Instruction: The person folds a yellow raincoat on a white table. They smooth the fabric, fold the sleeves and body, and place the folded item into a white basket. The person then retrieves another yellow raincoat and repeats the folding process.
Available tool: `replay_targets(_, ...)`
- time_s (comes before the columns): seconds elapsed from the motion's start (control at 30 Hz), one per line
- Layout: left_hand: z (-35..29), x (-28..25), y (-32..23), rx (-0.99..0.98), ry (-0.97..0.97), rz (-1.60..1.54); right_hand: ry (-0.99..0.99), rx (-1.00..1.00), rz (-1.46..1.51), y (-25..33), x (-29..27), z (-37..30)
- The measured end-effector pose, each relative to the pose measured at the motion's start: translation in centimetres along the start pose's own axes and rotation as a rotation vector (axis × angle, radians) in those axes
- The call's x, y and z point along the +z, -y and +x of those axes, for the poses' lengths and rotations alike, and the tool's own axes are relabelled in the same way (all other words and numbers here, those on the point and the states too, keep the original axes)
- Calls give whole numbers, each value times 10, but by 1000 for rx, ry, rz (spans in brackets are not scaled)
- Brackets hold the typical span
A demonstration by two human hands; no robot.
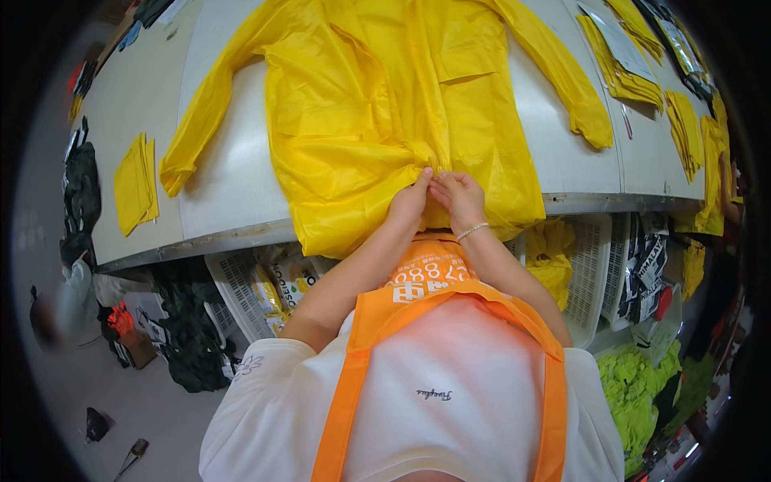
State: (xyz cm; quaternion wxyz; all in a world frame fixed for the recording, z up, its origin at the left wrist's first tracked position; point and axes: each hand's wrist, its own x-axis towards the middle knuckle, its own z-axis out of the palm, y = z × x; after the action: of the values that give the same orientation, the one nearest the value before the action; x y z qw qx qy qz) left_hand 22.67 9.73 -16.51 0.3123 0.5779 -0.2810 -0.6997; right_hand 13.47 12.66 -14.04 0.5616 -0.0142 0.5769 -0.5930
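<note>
A yellow rain jacket (pixel 329 153) is spread over the table, its sleeves reaching out to both sides and its lower hem hanging over the near edge. At the bottom of its front opening, my left hand (pixel 414 194) pinches the jacket's edge. Close beside it, my right hand (pixel 459 195) has its fingers pressed together on the other front edge. The fingertips of both hands nearly meet there, by the lower end of the zipper; the small part between them is hidden.
Folded yellow pieces (pixel 136 185) lie at the table's left, and more yellow stacks (pixel 618 60) at the far right. Below the metal table edge (pixel 209 243) stand white baskets (pixel 241 297) with packages and yellow cloth. Dark green garments (pixel 189 321) hang low left; lime cloth (pixel 634 394) lies low right.
</note>
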Motion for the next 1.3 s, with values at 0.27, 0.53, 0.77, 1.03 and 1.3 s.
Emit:
replay_targets(0.27,-21,-15,8,-136,-6,-27,363,-481,-1299,33,-9,7)
replay_targets(0.53,-115,-53,11,-99,172,188,1322,-955,-1723,111,69,28)
replay_targets(0.77,-128,-55,73,-108,-90,50,1707,-488,-2244,118,140,94)
replay_targets(1.03,-117,-42,156,-252,-207,-373,1877,-378,-2066,101,113,83)
replay_targets(1.3,-114,-60,132,-380,-177,-361,693,-150,-1360,57,88,195)
